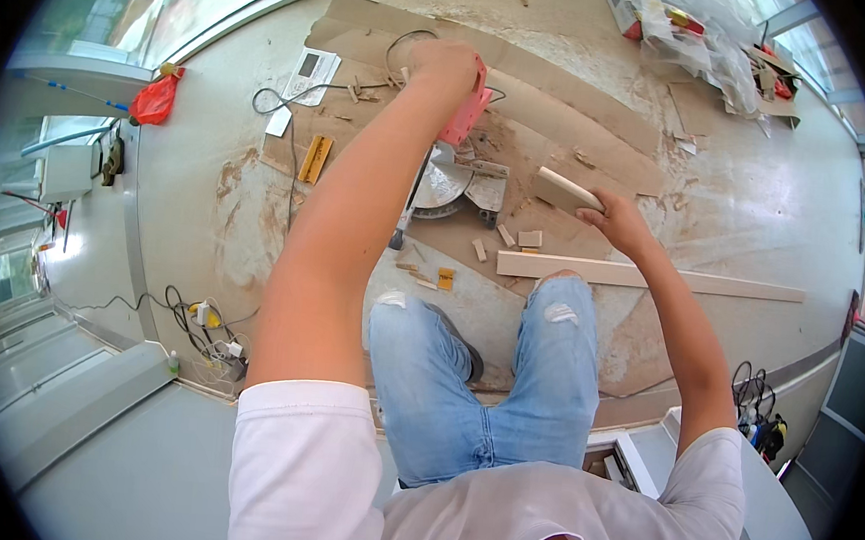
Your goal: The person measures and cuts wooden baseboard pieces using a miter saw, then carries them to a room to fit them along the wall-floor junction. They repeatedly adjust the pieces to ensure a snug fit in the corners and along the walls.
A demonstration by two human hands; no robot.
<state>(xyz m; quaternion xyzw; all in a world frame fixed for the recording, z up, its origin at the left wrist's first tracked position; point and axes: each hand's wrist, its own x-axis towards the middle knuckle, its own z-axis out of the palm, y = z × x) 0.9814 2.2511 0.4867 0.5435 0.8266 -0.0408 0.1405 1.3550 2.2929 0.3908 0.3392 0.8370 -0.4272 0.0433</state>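
Fingers [461, 57] of left hand [444, 68] half-hidden on saw handle [467, 110]

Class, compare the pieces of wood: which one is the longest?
The pale strip lying crosswise by the right knee. It is much longer than the short board in the right hand and the small offcuts.

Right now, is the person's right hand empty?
No, the fingers of the right hand grip a short, pale wooden piece.
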